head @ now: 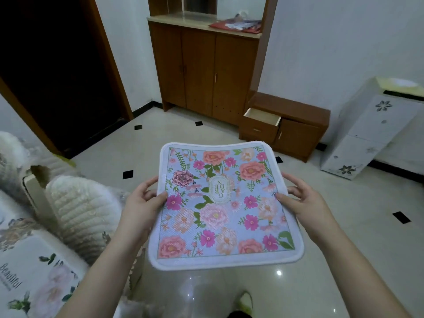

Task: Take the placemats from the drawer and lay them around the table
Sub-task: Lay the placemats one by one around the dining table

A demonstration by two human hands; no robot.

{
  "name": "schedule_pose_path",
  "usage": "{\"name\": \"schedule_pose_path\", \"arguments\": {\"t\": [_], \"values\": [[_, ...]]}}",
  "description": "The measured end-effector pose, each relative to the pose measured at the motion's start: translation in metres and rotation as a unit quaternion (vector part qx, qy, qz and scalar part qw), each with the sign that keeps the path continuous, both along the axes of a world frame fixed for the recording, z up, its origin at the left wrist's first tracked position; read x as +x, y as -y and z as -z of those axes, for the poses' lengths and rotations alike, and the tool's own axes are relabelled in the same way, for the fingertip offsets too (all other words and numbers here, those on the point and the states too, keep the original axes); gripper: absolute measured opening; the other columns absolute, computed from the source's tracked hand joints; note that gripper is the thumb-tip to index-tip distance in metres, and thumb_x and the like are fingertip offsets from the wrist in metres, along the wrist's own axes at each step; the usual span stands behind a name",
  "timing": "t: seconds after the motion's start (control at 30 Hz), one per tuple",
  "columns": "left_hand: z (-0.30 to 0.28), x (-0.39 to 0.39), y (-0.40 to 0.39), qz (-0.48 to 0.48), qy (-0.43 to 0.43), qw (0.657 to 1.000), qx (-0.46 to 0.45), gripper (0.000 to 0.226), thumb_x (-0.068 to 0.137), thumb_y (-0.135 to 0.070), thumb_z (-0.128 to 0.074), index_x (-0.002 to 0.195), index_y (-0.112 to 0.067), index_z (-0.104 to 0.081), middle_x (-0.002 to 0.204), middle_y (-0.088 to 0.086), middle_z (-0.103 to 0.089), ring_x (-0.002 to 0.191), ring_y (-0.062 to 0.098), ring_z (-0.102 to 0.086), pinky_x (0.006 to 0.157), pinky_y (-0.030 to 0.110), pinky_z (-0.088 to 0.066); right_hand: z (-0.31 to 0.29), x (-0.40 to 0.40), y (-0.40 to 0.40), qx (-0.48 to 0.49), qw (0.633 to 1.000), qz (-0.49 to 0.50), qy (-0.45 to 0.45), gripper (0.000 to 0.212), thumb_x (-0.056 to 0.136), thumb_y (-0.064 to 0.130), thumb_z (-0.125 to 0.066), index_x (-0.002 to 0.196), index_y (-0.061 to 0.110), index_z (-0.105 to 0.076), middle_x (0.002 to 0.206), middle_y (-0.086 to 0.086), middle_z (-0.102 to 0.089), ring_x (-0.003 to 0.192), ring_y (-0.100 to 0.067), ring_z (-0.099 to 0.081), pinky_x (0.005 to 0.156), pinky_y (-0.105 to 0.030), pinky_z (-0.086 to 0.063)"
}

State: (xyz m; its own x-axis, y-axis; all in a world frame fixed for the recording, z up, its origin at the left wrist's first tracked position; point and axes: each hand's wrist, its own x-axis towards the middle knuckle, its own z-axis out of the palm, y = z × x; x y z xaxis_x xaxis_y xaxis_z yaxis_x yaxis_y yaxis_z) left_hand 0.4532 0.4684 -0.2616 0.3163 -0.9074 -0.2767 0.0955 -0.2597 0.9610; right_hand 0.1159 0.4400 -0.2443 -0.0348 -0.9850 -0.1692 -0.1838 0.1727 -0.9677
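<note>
Both the left hand and right hand pinch the floral placemat by its side edges, mid-air, well near of the open drawer; keep it flat and level while carrying it tableward.

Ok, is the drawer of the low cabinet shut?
No, the drawer of the low cabinet stands pulled out, its pale inside showing.

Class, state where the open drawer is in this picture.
In the head view, the open drawer is right of centre, in the low wooden cabinet against the far wall, beyond the floral placemat.
</note>
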Motion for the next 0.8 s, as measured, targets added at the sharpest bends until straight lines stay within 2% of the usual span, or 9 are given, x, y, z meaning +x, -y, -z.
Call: {"name": "schedule_pose_path", "arguments": {"t": [0.07,0.13,0.33,0.47,0.7,0.8], "values": [[0.000,-0.009,0.025,-0.008,0.006,1.000,0.000,0.041,0.094,-0.008,-0.064,0.130,-0.026,-0.054,0.093,-0.001,-0.077,0.075,0.030,-0.075,0.056,0.041,-0.062,0.008,-0.007,0.029,0.000,1.000,-0.001,0.012,0.046,0.088,0.013,-0.071,0.121,0.043,-0.059,0.097,-0.003,-0.073,0.081,-0.026,-0.074,0.075,-0.052,-0.060],[0.000,-0.018,0.051,-0.013,0.009,1.000,0.004,0.039,0.094,-0.008,-0.063,0.129,-0.025,-0.055,0.093,-0.001,-0.077,0.074,0.030,-0.075,0.054,0.039,-0.061,0.014,-0.016,0.059,0.002,1.000,-0.008,0.020,0.046,0.088,0.012,-0.070,0.122,0.041,-0.059,0.097,-0.003,-0.074,0.082,-0.026,-0.074,0.076,-0.051,-0.060],[-0.002,-0.049,0.122,-0.041,0.022,0.999,0.002,0.041,0.094,-0.005,-0.061,0.130,-0.024,-0.055,0.091,0.001,-0.077,0.070,0.027,-0.075,0.057,0.040,-0.061,0.017,-0.044,0.148,0.015,0.999,-0.038,0.034,0.046,0.088,0.012,-0.070,0.120,0.043,-0.058,0.100,-0.004,-0.073,0.080,-0.025,-0.075,0.074,-0.047,-0.061],[-0.004,-0.061,0.154,-0.073,0.032,0.997,0.006,0.040,0.094,-0.007,-0.062,0.128,-0.028,-0.055,0.093,0.001,-0.077,0.075,0.031,-0.075,0.063,0.045,-0.062,0.019,-0.050,0.200,0.026,0.997,-0.062,0.037,0.048,0.089,0.011,-0.069,0.127,0.038,-0.058,0.098,-0.005,-0.073,0.078,-0.025,-0.075,0.069,-0.046,-0.061],[-0.012,-0.044,0.191,-0.132,0.061,0.989,0.017,0.038,0.094,-0.011,-0.063,0.125,-0.032,-0.055,0.093,-0.002,-0.077,0.077,0.031,-0.075,0.064,0.046,-0.062,0.024,-0.013,0.279,0.045,0.992,-0.104,0.055,0.050,0.091,0.005,-0.064,0.132,0.032,-0.057,0.103,-0.005,-0.073,0.077,-0.028,-0.075,0.066,-0.044,-0.062],[-0.012,-0.023,0.206,-0.162,0.053,0.985,0.014,0.037,0.094,-0.011,-0.063,0.124,-0.033,-0.056,0.092,-0.003,-0.077,0.076,0.030,-0.075,0.055,0.038,-0.062,0.024,0.018,0.308,0.049,0.989,-0.127,0.063,0.049,0.092,0.007,-0.063,0.133,0.032,-0.055,0.105,-0.005,-0.072,0.077,-0.027,-0.075,0.064,-0.043,-0.061]]}}
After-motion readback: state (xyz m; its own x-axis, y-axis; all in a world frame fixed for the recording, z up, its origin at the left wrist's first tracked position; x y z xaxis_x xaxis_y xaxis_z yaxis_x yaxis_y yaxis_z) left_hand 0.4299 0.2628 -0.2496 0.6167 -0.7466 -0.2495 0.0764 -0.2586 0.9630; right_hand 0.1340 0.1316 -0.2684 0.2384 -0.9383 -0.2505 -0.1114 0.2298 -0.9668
